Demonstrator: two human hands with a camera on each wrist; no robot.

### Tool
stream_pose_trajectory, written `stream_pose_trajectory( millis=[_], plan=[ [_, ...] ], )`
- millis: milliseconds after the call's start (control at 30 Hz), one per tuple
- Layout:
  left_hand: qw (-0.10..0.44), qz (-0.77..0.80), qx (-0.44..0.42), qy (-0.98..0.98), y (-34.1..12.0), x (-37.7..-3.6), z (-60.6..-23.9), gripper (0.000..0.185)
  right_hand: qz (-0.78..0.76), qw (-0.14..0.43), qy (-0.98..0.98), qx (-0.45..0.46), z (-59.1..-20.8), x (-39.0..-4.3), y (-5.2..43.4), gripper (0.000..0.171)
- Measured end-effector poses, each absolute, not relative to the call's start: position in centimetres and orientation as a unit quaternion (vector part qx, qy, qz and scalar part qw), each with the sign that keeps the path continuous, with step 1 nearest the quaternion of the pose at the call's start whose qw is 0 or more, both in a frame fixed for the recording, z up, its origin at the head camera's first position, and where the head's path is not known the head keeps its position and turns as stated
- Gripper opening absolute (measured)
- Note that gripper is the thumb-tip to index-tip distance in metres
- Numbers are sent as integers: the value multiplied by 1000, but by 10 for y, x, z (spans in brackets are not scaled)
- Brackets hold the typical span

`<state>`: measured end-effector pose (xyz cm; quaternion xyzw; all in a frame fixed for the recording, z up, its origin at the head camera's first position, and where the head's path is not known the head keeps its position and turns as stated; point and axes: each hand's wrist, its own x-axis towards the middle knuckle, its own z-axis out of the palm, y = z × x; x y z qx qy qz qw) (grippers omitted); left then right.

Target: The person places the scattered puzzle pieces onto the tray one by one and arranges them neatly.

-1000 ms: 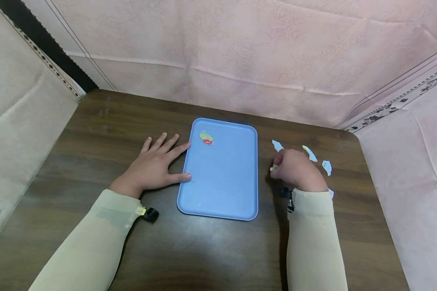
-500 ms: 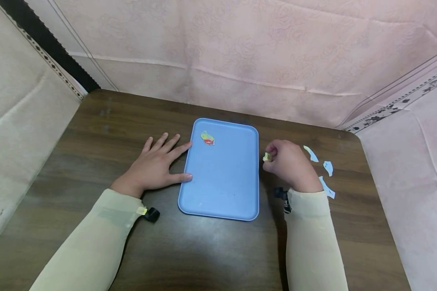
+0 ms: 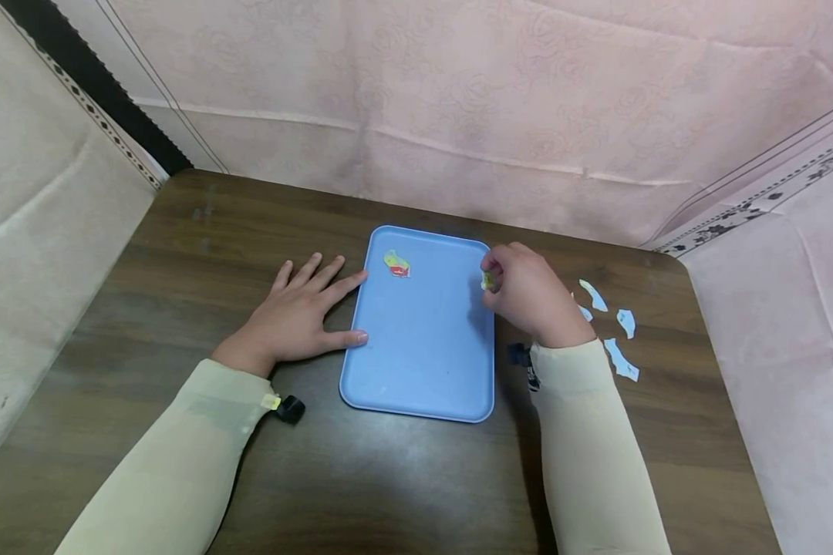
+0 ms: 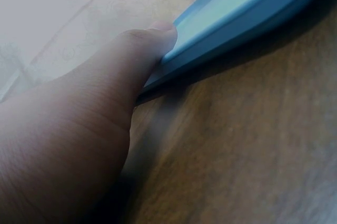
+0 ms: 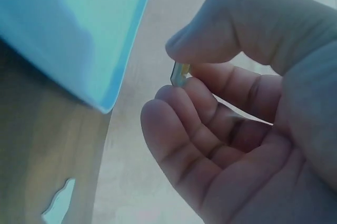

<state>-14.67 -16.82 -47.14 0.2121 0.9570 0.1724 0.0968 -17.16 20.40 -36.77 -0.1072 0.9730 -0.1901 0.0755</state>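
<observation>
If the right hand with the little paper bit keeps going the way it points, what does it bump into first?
Probably the colourful piece lying on the blue tray; the right hand points left across the tray, though its height is unclear.

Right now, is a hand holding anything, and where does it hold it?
The right hand pinches a small paper piece by its edge. The left hand holds nothing; it rests flat against the blue tray.

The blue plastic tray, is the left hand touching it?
Touching. In the left wrist view the left hand presses its thumb tip against the blue plastic tray edge, with no gap.
</observation>
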Motion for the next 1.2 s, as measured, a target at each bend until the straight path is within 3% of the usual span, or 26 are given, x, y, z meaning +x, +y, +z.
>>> stream_pose_trajectory(
  millis=[600, 1200],
  plan=[
    [100, 173, 207, 958, -169, -145, -471, 103, -163, 87, 965, -187, -384, -212, 166, 33],
    [99, 172, 208, 958, -167, -146, -468, 104, -189, 159, 958, -143, -400, -236, 142, 35]
  ],
)
